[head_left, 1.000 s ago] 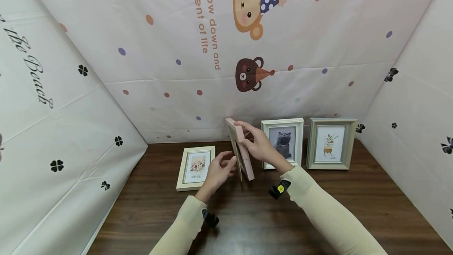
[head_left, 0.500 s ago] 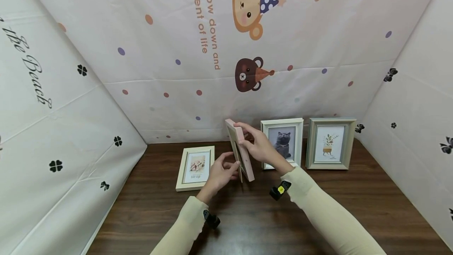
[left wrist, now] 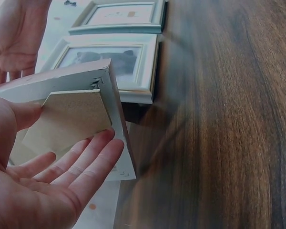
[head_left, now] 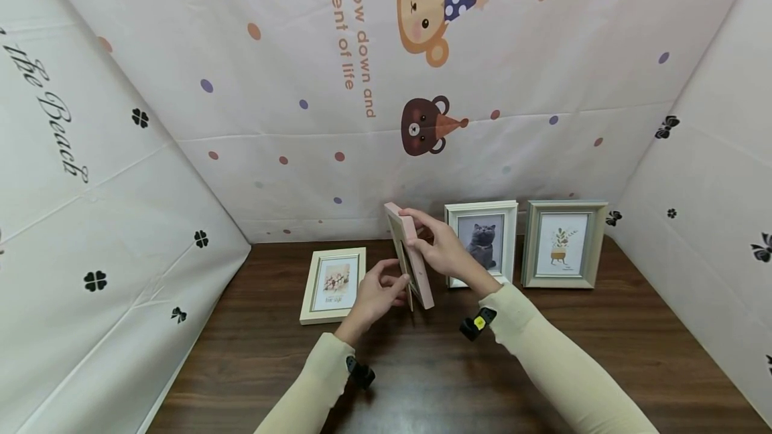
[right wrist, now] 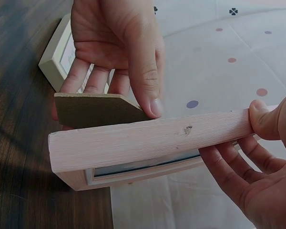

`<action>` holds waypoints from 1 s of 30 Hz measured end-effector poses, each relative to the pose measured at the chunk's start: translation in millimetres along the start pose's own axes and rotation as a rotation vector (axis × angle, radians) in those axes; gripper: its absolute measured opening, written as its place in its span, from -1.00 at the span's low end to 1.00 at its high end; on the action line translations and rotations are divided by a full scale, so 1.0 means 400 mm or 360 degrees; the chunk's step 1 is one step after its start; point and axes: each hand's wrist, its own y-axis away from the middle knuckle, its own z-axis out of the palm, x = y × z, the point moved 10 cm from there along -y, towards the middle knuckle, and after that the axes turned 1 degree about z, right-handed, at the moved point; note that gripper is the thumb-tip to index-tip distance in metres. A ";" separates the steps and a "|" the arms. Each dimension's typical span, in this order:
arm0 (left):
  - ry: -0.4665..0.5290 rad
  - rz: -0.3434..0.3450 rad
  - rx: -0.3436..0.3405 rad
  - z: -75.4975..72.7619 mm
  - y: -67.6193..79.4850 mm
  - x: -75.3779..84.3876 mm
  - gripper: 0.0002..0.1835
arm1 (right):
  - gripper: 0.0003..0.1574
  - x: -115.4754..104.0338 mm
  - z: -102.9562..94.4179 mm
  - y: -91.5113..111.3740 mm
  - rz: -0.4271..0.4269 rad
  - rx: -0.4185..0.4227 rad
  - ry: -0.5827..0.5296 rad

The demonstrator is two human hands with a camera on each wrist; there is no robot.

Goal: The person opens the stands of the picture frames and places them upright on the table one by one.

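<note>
A pink picture frame (head_left: 417,266) stands edge-on near the back of the table, leaning slightly. My right hand (head_left: 443,250) grips its upper side edge, thumb on the back side and fingers on the front. From the frame's back sticks out a flat beige support leg (left wrist: 71,119), swung away from the backing. My left hand (head_left: 375,297) pinches this leg between thumb and fingers. In the right wrist view the leg (right wrist: 93,110) shows angled off behind the pink frame edge (right wrist: 148,143). The frame's picture is mostly hidden.
A cream frame (head_left: 316,312) with a flower picture lies left of my left hand. A white frame (head_left: 511,246) with a cat picture and a grey-green frame (head_left: 592,253) with a plant picture stand upright on the right. A printed cloth wall (head_left: 271,186) rises behind the table.
My left hand has shifted slightly right, its thumb and fingers closing in on the support leg. The right hand and the pink picture frame have hardly moved.
</note>
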 end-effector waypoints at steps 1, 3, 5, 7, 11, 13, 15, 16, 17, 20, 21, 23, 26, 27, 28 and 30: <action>0.0000 -0.0001 -0.0005 0.000 0.000 0.000 -0.44 | -0.33 0.000 -0.001 0.000 -0.0004 0.0001 -0.0003; -0.0006 -0.0005 -0.0014 0.000 0.000 0.001 -0.46 | -0.32 -0.001 -0.002 0.000 -0.0014 0.0001 -0.0013; -0.0008 -0.0004 -0.0025 0.000 -0.001 0.001 -0.48 | -0.32 -0.002 -0.002 0.000 -0.0018 -0.0003 -0.0023; -0.0007 -0.0009 -0.0030 -0.001 -0.001 0.000 -0.50 | -0.32 -0.002 -0.002 -0.001 -0.0029 -0.0006 -0.0028; 0.0007 0.0008 -0.0038 -0.003 -0.002 0.002 -0.51 | -0.32 -0.002 -0.003 -0.002 -0.0048 -0.0006 -0.0028; 0.0011 0.0025 -0.0041 -0.004 -0.002 0.005 -0.50 | -0.32 -0.001 -0.004 -0.003 -0.0051 -0.0004 -0.0027; 0.0015 0.0038 -0.0044 -0.005 -0.002 0.008 -0.50 | -0.32 0.000 -0.004 -0.004 -0.0053 -0.0004 -0.0024; 0.0019 0.0047 -0.0046 -0.006 -0.003 0.009 -0.49 | -0.32 0.002 -0.005 -0.004 -0.0052 -0.0002 -0.0020; 0.0022 0.0047 -0.0047 -0.007 -0.002 0.010 -0.49 | -0.32 0.003 -0.005 -0.005 -0.0051 0.0000 -0.0017; 0.0034 0.0061 -0.0056 -0.008 -0.002 0.015 -0.50 | -0.32 0.004 -0.006 -0.006 -0.0049 0.0006 -0.0012; 0.0038 0.0062 -0.0059 -0.009 -0.002 0.017 -0.50 | -0.32 0.004 -0.007 -0.007 -0.0049 0.0009 -0.0012; 0.0033 0.0057 -0.0064 -0.010 -0.002 0.017 -0.51 | -0.32 0.003 -0.006 -0.007 -0.0053 0.0007 -0.0004; 0.0025 0.0039 -0.0064 -0.013 -0.005 0.010 -0.51 | -0.33 0.002 -0.007 -0.006 -0.0051 0.0002 -0.0004; 0.0016 0.0035 -0.0062 -0.014 -0.005 0.009 -0.51 | -0.33 0.002 -0.007 -0.006 -0.0050 0.0001 -0.0002; 0.0010 0.0034 -0.0061 -0.016 -0.005 0.008 -0.50 | -0.33 0.001 -0.007 -0.006 -0.0052 -0.0001 0.0001; 0.0001 0.0029 -0.0053 -0.019 -0.004 0.006 -0.50 | -0.33 0.002 -0.007 -0.006 -0.0047 -0.0005 -0.0002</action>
